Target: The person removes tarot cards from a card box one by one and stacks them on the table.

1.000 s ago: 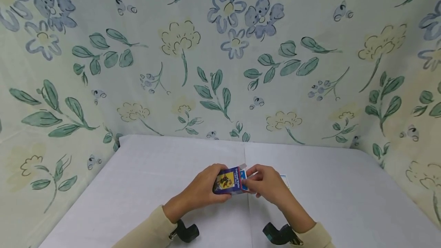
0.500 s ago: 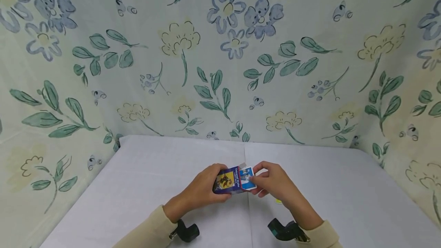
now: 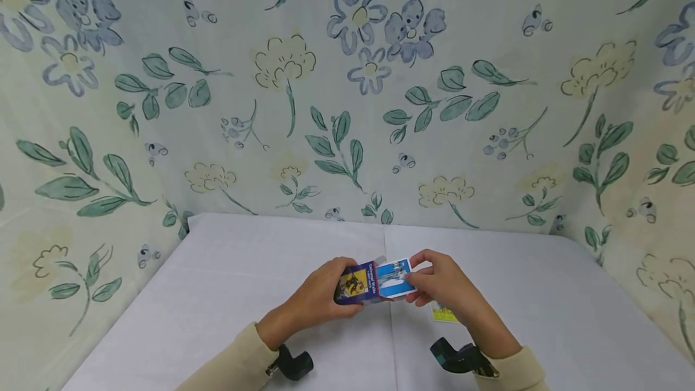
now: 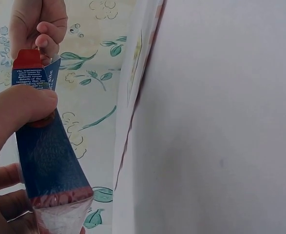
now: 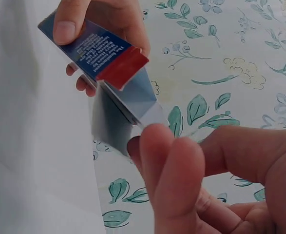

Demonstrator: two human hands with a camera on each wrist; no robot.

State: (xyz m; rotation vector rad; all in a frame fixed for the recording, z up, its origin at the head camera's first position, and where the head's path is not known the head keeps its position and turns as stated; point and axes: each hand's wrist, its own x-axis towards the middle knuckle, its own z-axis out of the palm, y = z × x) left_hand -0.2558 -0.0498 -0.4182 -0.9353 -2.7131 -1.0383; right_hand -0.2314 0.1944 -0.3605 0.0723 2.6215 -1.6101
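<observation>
My left hand (image 3: 320, 295) grips a dark blue tarot card box (image 3: 354, 284), tilted above the table, its thumb along one narrow side in the left wrist view. The open end points right, and a red flap (image 4: 27, 59) sticks out there. From that end a blue-faced tarot card (image 3: 393, 278) juts out by a good part of its length. My right hand (image 3: 444, 281) pinches the card's outer edge between thumb and fingers. Seen from the right wrist, the card (image 5: 112, 124) shows as a thin grey sheet between box and fingertips.
A card with yellow on it (image 3: 444, 314) lies on the white-covered table (image 3: 260, 252), partly hidden under my right wrist. Floral cloth (image 3: 347, 137) hangs behind the table and along both sides. A black wrist camera (image 3: 295, 364) sits below the left hand.
The right hand has drawn the blue card rightward, and more of it shows outside the box. The left hand and box stay almost still. The yellow card on the table has come into view.
</observation>
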